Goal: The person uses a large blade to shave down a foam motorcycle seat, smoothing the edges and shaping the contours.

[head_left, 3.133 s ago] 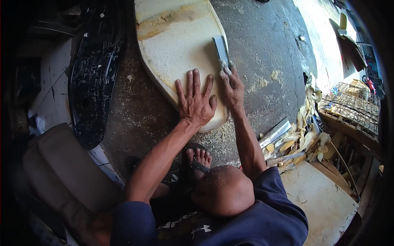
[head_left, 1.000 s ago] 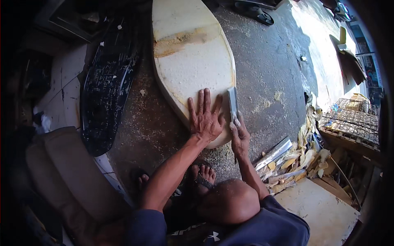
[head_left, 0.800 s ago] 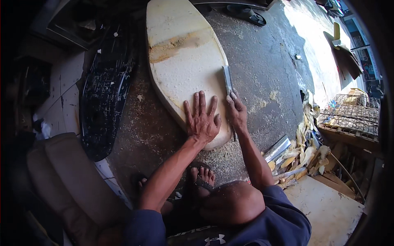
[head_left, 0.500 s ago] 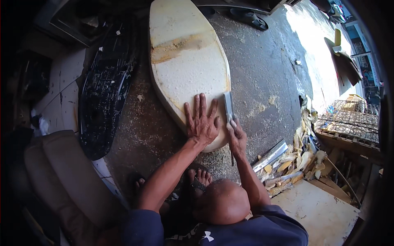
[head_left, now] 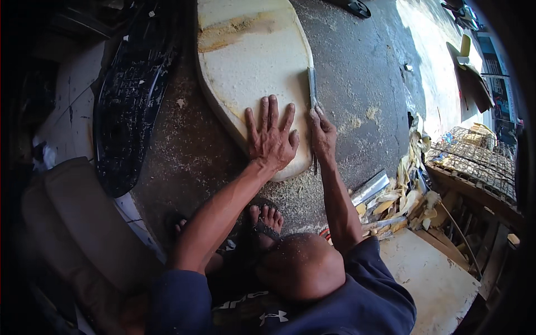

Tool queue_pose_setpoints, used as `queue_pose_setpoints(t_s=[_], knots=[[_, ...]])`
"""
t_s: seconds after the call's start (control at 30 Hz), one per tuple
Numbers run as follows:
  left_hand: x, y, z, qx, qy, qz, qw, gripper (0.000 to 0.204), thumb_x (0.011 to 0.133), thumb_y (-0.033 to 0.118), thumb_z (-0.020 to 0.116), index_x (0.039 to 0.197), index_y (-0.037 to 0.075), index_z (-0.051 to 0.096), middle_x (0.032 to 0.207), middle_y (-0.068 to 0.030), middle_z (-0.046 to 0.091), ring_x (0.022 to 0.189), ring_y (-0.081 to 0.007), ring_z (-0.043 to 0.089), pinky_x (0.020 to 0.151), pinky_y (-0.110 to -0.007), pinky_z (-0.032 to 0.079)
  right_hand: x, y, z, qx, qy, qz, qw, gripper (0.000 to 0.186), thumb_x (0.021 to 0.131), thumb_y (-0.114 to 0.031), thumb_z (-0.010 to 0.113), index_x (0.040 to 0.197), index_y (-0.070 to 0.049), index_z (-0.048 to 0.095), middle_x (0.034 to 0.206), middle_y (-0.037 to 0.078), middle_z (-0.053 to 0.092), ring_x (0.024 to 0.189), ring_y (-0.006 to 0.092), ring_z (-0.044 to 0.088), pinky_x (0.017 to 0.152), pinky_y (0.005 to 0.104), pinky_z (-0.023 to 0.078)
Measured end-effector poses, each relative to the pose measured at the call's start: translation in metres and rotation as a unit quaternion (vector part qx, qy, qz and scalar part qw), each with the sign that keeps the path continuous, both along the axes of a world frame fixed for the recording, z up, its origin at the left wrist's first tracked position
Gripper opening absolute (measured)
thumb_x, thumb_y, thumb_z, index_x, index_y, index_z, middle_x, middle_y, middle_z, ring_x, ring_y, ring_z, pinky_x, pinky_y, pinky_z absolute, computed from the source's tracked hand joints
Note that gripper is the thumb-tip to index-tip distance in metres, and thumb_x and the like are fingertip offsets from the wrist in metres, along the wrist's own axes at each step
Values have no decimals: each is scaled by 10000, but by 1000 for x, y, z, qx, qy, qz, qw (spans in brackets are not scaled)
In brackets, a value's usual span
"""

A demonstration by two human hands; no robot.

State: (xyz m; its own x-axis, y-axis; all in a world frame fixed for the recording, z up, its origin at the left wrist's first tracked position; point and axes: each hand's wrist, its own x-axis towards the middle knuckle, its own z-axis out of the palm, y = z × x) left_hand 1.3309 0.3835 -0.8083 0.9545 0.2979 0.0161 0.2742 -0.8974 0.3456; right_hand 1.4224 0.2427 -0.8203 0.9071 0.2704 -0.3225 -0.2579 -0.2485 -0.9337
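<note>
A thick cream-coloured foam seat cushion lies lengthwise ahead of me, with a brown-stained strip across it and crumbs on top. My left hand rests flat on its near part, fingers spread. At the cushion's right edge, my right hand is closed round a long, flat grey blade-like tool. This tool stands on edge along the foam's side, pointing away from me; a thin dark end sticks out below the hand. Its exact kind is hard to make out.
Foam crumbs litter the dark floor. To the left lies a black moulded seat base, with a brown cushion nearer. Foam scraps, a wire rack and a pale board are at the right. A sandal lies far off.
The right hand and tool have slid forward along the cushion's edge, and the blade now looks more edge-on. The left hand stays on the foam. The whole view has shifted slightly.
</note>
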Motion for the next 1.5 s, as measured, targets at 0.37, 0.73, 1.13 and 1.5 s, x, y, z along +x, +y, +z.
queue_pose_setpoints(t_s=[0.37, 0.73, 1.13, 1.5], knots=[[-12, 6, -4, 28, 9, -8, 1000, 709, 966, 404, 563, 1618, 198, 376, 1682, -271, 211, 1578, -440, 162, 1229, -703, 52, -45, -15, -13, 32, 12, -15, 999, 349, 1008, -165, 677, 1282, 51, 689, 1506, 196, 566, 1409, 254, 499, 1126, 344, 406], [2, 16, 2, 70, 3, -14, 997, 694, 979, 392, 551, 1620, 194, 377, 1681, -265, 213, 1581, -434, 153, 1229, -695, 78, -76, -19, 7, -61, -162, 8, 985, 346, 1001, -199, 664, 1270, 19, 682, 1266, 201, 645, 1127, 338, 612, 1014, 389, 453], [14, 3, -4, 74, -32, -6, 997, 665, 994, 375, 536, 1612, 177, 386, 1669, -277, 229, 1569, -440, 190, 1220, -702, 101, 67, 21, -16, -1, -19, -26, 999, 492, 1060, -394, 570, 1306, 19, 673, 1010, 125, 740, 938, 169, 639, 885, 332, 510], [5, 4, -7, 23, -23, -10, 999, 697, 960, 352, 562, 1612, 187, 381, 1670, -285, 229, 1565, -457, 193, 1214, -723, 82, 14, 1, -20, -34, 24, -32, 999, 370, 1090, -254, 557, 1269, 47, 674, 1057, 72, 727, 919, 106, 587, 870, 296, 496]])
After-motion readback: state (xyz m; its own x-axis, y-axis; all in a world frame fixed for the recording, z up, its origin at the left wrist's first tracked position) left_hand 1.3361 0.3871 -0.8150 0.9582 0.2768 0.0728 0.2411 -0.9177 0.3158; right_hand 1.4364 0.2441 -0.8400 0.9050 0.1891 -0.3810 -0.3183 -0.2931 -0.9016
